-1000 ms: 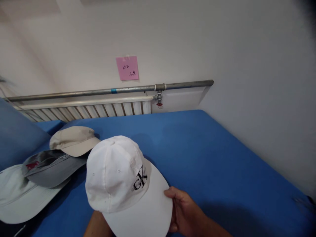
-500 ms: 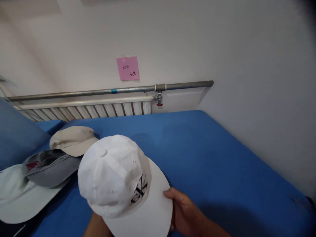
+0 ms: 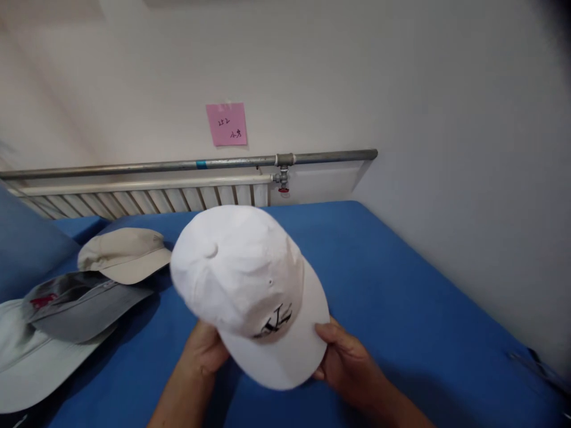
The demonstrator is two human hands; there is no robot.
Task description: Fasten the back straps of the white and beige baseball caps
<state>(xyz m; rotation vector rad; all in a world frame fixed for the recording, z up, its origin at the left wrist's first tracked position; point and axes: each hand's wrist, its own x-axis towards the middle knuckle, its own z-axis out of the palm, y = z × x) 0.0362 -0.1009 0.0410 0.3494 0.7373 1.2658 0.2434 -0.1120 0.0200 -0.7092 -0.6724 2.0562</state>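
Pale, plain walls (image 3: 312, 71), greyer to the right; light soft. Blue counter (image 3: 423, 333), far right corner rounded. Beyond far edge: white ribbed radiator (image 3: 243, 195), red-handled valve (image 3: 284, 178), metal pipe (image 3: 156, 166) above. Pink note (image 3: 226, 126) taped higher.

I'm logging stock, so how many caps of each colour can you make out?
White cap: 1
Beige cap: 1
Grey cap: 1
Pale greenish cap: 1
Total: 4, leaving out a dark patch cut off at bottom left.
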